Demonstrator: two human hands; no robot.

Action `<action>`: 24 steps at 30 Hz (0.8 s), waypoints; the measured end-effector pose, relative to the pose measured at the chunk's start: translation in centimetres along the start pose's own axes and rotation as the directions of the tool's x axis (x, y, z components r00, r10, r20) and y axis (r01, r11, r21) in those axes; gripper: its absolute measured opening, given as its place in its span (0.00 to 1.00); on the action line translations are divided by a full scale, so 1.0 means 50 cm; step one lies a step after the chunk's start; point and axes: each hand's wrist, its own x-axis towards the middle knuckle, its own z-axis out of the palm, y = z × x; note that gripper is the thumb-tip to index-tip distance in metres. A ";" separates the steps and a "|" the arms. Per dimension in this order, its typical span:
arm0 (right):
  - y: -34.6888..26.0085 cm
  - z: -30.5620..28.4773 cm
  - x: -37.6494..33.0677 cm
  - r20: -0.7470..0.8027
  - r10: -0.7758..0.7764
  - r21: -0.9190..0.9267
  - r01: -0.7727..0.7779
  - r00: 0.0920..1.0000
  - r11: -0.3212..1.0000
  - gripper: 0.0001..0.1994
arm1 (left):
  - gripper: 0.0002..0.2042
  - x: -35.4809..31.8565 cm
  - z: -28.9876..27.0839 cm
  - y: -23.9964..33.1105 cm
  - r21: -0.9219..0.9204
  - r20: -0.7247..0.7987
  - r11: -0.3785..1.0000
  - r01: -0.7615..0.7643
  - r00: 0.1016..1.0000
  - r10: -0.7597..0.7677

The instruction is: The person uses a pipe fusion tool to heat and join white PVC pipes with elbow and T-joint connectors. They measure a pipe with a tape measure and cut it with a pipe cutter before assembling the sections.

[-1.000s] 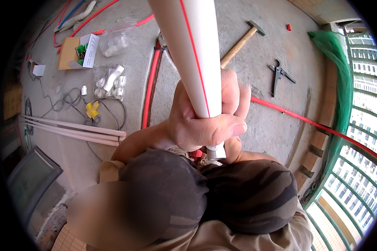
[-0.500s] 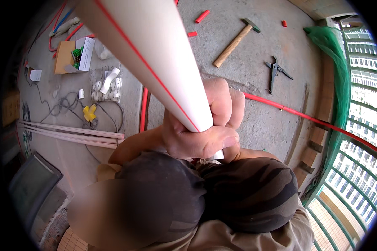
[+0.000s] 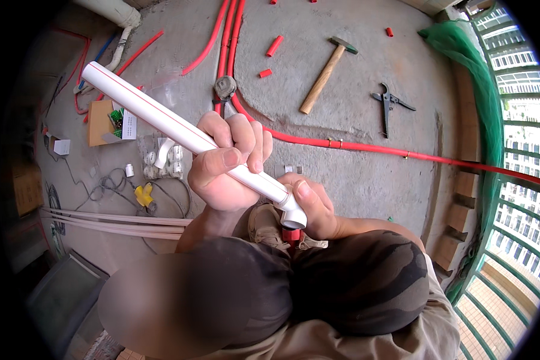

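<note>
A white plastic pipe (image 3: pixel 150 111) with a thin red stripe slants from the upper left down to the middle, over my knees. My left hand (image 3: pixel 225 168) is closed around it, nearer its lower end. At that lower end sits a white pipe fitting (image 3: pixel 293 216), its dark open mouth facing down toward me. My right hand (image 3: pixel 315 207) grips the fitting, thumb on its upper side. Just below the fitting shows a red piece (image 3: pixel 291 235) between my shoes, partly hidden.
On the concrete floor lie a hammer (image 3: pixel 324 78), a pipe cutter (image 3: pixel 387 111) and short red pipe pieces (image 3: pixel 274 46). Red pipes (image 3: pixel 366 147) run across the floor by a round box (image 3: pixel 225 88). At left are a carton (image 3: pixel 99 124), bagged white fittings (image 3: pixel 174 162) and pale pipes (image 3: pixel 120 223).
The pipe has swung down from pointing up near the camera to slanting toward the upper left. My right hand and the fitting, mostly hidden before, now show.
</note>
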 end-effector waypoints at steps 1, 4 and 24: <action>0.002 0.001 0.007 0.012 0.029 0.014 -0.029 1.000 0.999 0.26 | 0.09 0.000 -0.008 0.000 -0.016 -0.033 1.000 -0.013 0.999 0.013; -0.016 0.007 0.041 0.050 0.051 -0.050 -0.048 0.997 0.998 0.36 | 0.09 -0.004 -0.051 0.002 -0.051 -0.117 0.997 -0.054 0.992 0.048; -0.007 0.043 0.044 0.049 0.209 -0.093 -0.204 0.977 0.975 0.26 | 0.10 0.067 -0.071 0.005 0.014 -0.090 0.986 0.168 0.982 -0.166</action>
